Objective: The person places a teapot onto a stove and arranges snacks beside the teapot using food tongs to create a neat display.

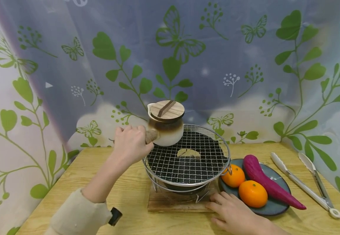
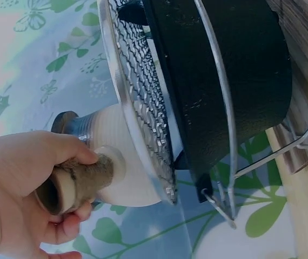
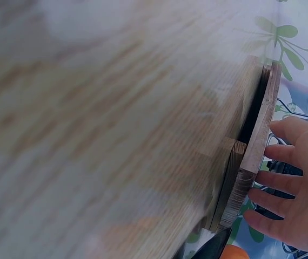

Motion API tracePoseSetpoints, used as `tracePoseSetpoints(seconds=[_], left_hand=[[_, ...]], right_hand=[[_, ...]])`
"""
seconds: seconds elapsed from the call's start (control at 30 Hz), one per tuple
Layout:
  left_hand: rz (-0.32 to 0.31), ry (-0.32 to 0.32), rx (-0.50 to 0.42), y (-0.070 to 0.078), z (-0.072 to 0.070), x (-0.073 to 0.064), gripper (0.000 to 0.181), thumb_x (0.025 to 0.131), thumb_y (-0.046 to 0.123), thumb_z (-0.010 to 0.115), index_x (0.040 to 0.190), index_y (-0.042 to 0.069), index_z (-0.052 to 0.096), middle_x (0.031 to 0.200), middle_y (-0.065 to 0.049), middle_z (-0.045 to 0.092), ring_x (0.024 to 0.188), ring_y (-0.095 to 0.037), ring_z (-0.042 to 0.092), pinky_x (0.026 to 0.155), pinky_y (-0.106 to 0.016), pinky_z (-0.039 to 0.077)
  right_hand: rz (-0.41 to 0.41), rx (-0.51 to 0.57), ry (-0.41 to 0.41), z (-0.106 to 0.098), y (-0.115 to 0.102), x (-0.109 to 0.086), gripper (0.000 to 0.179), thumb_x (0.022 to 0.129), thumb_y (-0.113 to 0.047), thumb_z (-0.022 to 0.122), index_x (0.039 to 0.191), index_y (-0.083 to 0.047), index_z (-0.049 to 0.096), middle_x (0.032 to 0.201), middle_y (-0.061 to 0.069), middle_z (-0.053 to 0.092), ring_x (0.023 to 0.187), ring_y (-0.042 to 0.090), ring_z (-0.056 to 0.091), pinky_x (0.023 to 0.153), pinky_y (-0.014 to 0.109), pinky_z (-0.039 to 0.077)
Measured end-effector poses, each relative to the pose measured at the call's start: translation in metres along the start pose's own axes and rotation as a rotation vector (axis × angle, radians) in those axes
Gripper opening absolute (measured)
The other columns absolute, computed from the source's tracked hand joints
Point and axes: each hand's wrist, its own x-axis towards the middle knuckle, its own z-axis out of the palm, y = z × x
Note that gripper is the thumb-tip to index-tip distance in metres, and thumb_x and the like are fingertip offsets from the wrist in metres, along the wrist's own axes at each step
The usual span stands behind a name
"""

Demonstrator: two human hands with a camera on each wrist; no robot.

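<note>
Pot [image 1: 170, 134] gripped by the left hand [image 1: 131, 143]. From that hand, the pot lies to the right and slightly far; its handle [image 1: 151, 136], the longest axis to be noted, is pointed left and a little near, straight into the fist. The pot's body is seen over the far-left part of the mesh [image 1: 187, 168], with the lid [image 1: 174, 112] uppermost. Whether the base is borne by the mesh or held just above it cannot be told (in the left-wrist view the bottom is partly hidden by the rim).

Left hand: closed on the handle, thumb laid along it, fingers curled beneath. By far the nearer hand to the pot.

Right hand [image 1: 234, 212]: well apart from the pot, at the near side; nothing held. Fingers loosely extended and spread, tips at the near-right corner of the board [image 1: 172, 204]; firm contact cannot be confirmed. The black stove [image 2: 235, 81] is carried above that board, beneath the mesh.

Pot's look: small and rounded; cream below, shaded to dark brown at the shoulder. A pale lip [image 1: 149, 109] is formed at the far left. Lid of light wood, crossed by a darker bar. Handle brown, rough-surfaced, seen hollow at its free end.
</note>
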Motion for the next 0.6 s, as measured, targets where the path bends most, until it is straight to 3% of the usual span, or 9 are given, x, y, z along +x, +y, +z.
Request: tracePoseSetpoints(seconds=[0.27, 0.6], left_hand=[[-0.011, -0.087, 0.015, 0.001, -0.0055, 0.0041, 0.031, 0.079, 0.034, 0.056, 0.083, 0.004, 0.053, 0.073, -0.011, 0.056, 0.074, -0.028, 0.051, 0.074, -0.048, 0.035], [-0.008, -0.055, 0.033, 0.002, -0.0067, 0.0018, 0.046, 0.08, 0.044, 0.06, 0.099, 0.002, 0.057, 0.084, -0.015, 0.061, 0.083, -0.031, 0.053, 0.08, -0.053, 0.034]], right_hand=[[0.007, 0.008, -0.011, 0.0012, -0.0004, 0.0001, 0.029, 0.081, -0.033, 0.066, 0.107, -0.019, 0.064, 0.103, -0.001, 0.054, 0.087, 0.015, 0.049, 0.072, 0.035, 0.045], [0.007, 0.013, 0.004, 0.0007, -0.0003, 0.0007, 0.029, 0.081, -0.032, 0.067, 0.106, -0.018, 0.064, 0.102, -0.001, 0.054, 0.088, 0.015, 0.049, 0.072, 0.036, 0.046]])
